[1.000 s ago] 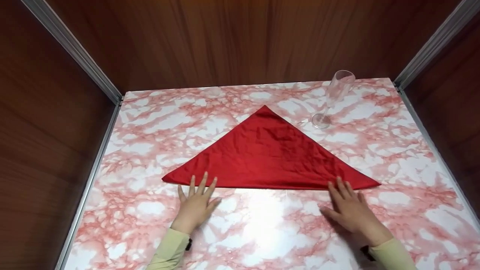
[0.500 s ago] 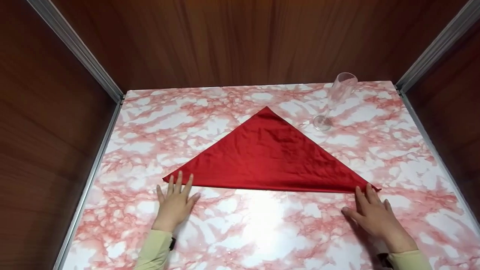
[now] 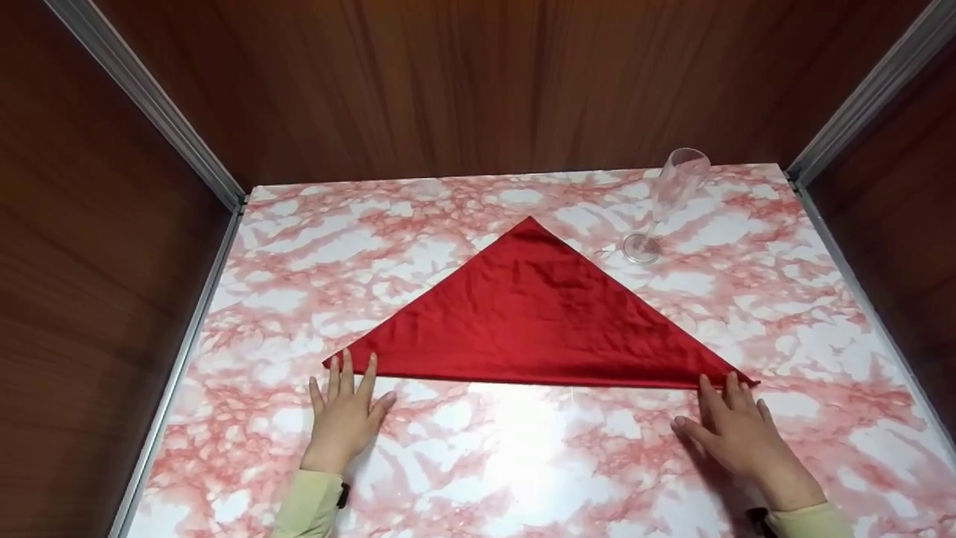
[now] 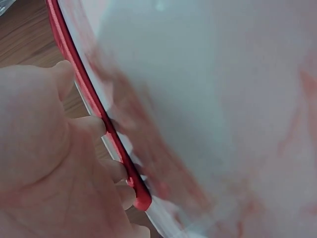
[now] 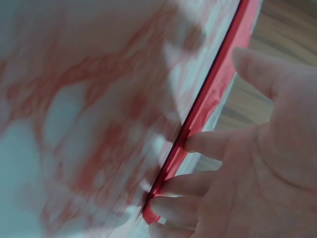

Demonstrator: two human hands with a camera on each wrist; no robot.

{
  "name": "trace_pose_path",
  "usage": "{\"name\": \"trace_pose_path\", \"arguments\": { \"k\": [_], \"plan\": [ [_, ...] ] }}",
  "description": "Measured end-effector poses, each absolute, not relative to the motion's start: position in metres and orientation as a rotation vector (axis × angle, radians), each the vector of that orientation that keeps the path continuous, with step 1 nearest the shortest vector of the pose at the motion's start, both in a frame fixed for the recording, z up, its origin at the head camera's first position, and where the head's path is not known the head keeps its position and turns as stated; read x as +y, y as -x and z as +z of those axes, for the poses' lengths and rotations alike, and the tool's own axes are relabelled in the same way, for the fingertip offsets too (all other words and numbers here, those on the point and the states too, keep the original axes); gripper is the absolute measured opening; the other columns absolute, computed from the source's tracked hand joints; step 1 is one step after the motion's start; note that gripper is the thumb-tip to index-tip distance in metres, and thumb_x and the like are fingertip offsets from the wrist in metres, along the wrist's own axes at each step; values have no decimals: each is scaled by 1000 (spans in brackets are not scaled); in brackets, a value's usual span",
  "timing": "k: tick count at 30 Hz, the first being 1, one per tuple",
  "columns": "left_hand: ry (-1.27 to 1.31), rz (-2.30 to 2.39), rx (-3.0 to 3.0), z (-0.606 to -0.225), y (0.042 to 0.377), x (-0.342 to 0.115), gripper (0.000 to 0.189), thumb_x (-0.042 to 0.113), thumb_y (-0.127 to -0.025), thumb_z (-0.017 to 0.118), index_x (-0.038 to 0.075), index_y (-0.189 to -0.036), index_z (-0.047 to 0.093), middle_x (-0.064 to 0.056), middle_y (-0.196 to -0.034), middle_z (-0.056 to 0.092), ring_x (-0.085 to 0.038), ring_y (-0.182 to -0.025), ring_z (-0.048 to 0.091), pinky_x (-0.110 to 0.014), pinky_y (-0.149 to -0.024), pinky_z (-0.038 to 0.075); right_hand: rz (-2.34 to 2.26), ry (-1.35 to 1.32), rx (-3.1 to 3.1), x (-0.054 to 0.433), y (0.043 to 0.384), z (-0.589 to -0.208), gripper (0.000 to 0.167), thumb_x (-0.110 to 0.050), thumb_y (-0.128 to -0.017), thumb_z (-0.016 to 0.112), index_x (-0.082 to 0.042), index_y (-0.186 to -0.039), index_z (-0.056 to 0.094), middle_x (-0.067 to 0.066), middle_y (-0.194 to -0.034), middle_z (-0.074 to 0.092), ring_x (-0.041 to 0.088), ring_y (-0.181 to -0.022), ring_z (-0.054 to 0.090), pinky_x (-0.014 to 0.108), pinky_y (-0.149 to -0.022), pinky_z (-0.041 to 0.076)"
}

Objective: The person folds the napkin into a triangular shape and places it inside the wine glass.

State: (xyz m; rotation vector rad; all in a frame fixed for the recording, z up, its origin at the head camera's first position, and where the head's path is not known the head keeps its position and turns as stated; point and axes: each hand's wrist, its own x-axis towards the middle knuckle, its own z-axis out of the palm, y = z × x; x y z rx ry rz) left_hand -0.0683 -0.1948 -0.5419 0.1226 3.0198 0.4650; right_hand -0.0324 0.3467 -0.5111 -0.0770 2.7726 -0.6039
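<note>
A red satin cloth point(image 3: 523, 321) is spread as a triangle across the centre of the head view, its apex pointed toward the top of the frame and its long edge laid level below. That edge is touched near its left corner, at lower left, by the fingers of the left hand point(image 3: 342, 422), which are spread and straight; its grip is released. The opposite end, at lower right, is touched by the extended fingers of the right hand point(image 3: 743, 441), whose grip is likewise released. In both wrist views, the cloth's narrow red border is met by fingertips. A clear champagne flute point(image 3: 681, 179) is stood upright at upper right, apart from the cloth. Both are carried by a desk point(image 3: 254, 441) patterned in pink and white marbling. The desk is enclosed by dark wood-grain panels point(image 3: 463, 82) at left, top and right, and the forearms are covered by pale green sleeves point(image 3: 305, 504).
</note>
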Motion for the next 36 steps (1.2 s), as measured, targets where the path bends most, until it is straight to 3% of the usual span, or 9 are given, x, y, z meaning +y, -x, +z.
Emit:
{"name": "trace_pose_path", "arguments": {
  "k": [13, 36],
  "plan": [
    [-127, 525, 2986, -540, 60, -197, 71, 51, -95, 49, 14, -151, 27, -23, -155, 12, -42, -142, 6, -69, -104, 0, -555, 99, 2744, 354, 44, -513, 94, -63, -90, 48, 5, -148, 21, 45, -145, 0, 62, -130, 5, 78, -94, 9],
    [-103, 516, 2971, -540, 69, -208, 73, 51, -95, 50, 11, -151, 26, -26, -154, 10, -45, -141, 4, -71, -102, -3, -559, 193, 2713, 355, 90, -504, 89, -59, -91, 51, 2, -149, 24, 40, -148, 3, 59, -132, 11, 77, -95, 12]
  ]
}}
